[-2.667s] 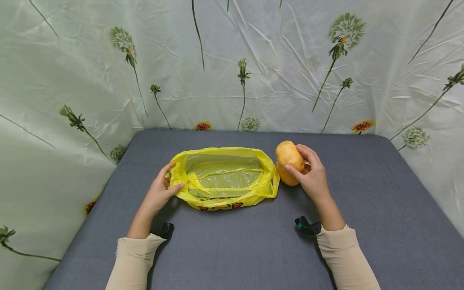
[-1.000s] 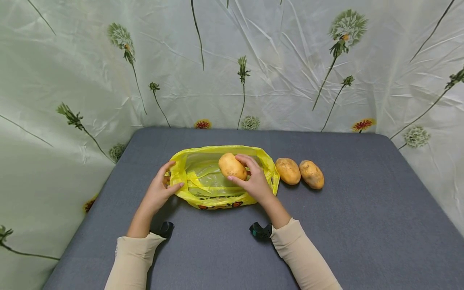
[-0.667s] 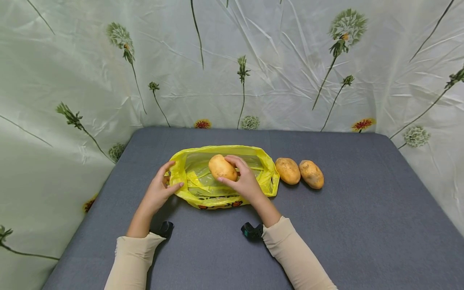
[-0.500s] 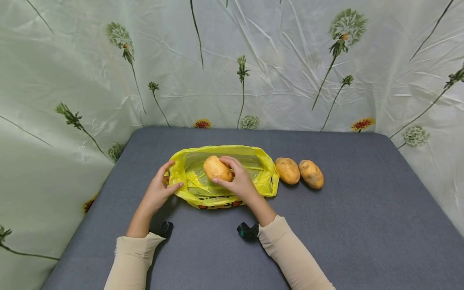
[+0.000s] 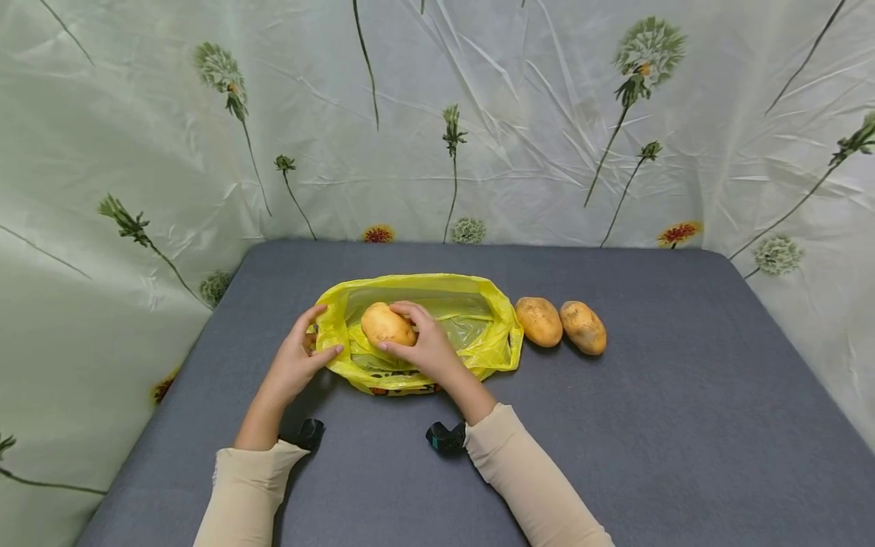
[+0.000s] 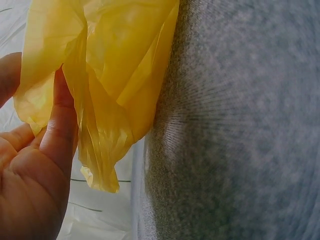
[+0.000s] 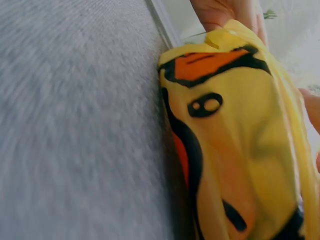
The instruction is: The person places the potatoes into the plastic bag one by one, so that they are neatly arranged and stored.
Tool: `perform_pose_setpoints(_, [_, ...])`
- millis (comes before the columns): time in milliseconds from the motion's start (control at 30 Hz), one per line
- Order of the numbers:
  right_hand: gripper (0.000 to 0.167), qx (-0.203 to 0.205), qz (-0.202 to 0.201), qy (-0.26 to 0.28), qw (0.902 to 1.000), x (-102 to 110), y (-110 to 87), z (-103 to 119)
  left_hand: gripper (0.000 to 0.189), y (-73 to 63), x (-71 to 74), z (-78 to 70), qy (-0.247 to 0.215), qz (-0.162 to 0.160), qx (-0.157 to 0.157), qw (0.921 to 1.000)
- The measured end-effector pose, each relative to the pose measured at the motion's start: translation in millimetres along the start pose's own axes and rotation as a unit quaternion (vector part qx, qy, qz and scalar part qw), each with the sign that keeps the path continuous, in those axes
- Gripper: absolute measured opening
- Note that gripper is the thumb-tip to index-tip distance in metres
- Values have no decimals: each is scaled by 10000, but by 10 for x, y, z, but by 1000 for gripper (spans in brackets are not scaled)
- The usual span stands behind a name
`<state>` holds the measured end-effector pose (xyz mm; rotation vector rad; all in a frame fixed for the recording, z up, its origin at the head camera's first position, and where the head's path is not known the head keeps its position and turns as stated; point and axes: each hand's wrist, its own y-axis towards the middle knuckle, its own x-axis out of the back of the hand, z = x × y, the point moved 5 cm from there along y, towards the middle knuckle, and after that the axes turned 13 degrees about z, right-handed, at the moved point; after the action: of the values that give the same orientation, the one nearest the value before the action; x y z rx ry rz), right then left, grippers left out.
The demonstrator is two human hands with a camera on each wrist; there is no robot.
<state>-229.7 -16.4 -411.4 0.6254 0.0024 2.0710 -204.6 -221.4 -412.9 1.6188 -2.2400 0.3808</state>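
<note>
A yellow plastic bag [image 5: 502, 357] lies with its mouth spread wide on the grey table. My left hand [image 5: 290, 365] holds the bag's left rim, and the left wrist view shows its fingers [image 6: 62, 117] on the thin yellow film. With thumb and fingers, my right hand [image 5: 431, 349] grips a potato [image 5: 384, 325] over the left part of the bag's mouth. Two more potatoes rest side by side to the right of the bag: a near potato [image 5: 540, 322] close to its edge, and a farther potato [image 5: 583, 328]. The bag's printed front [image 7: 225, 125] fills much of the right wrist view.
Grey fabric covers the table [image 5: 649, 425], whose far edge meets a pale curtain [image 5: 533, 137] printed with dandelions. Another curtain side hangs along the left. A black wrist camera [image 5: 446, 438] sits at the right cuff, and another black camera [image 5: 311, 434] at the left.
My right hand has lifted a potato from the group at the right and carried it left over the bag's mouth. The left hand has stayed at the bag's rim.
</note>
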Motion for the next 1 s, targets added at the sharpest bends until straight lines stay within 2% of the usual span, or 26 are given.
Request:
perform_pose_setpoints(467, [58,-215,476,-453,9976,-241,120,-35,72,-6,-9,11,-61,19,11,10000])
perform_pose_setpoints(800, [58,-430,682,-453,9957,-247,103,-39,71,5,-4,16,-10,-26,41,10000])
perform_pose_setpoints(1000, [51,-287,628,-217,9974,-162,69,24,72,3,-1,12,-11,-23,70,10000])
